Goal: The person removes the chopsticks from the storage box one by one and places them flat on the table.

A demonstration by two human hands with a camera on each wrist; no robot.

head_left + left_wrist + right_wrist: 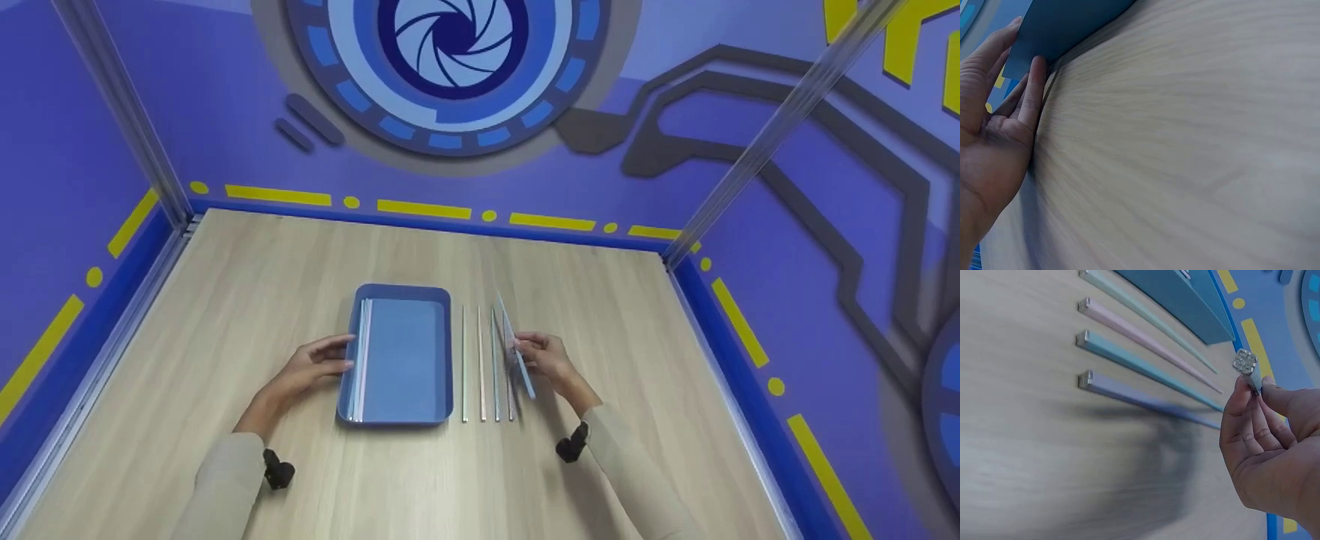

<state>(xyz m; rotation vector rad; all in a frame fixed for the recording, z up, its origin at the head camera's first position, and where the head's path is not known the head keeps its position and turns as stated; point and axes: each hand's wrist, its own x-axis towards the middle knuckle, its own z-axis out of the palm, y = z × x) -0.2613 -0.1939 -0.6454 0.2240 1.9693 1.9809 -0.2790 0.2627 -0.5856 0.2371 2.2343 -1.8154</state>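
Note:
A blue rectangular tray [405, 426] lies on the table, with a few pale chopsticks [364, 360] lined up along its left inner side. My left hand [309, 365] touches the tray's left wall with fairly straight fingers; the left wrist view shows the hand [1002, 129] against the tray's outer side [1067, 28]. Right of the tray, my right hand [547, 358] pinches a light-blue chopstick [526, 377] above the table. Its patterned silver end [1246, 361] faces the right wrist camera. Beneath lie a green chopstick [1140, 312], a pink chopstick [1140, 337], a blue chopstick [1140, 365] and a lilac chopstick [1140, 398].
The light wooden table [585, 285] is bordered by blue-purple printed walls [225, 150] at the back and both sides. Metal posts [135, 112] stand at the corners. A small black device [277, 471] is on each wrist.

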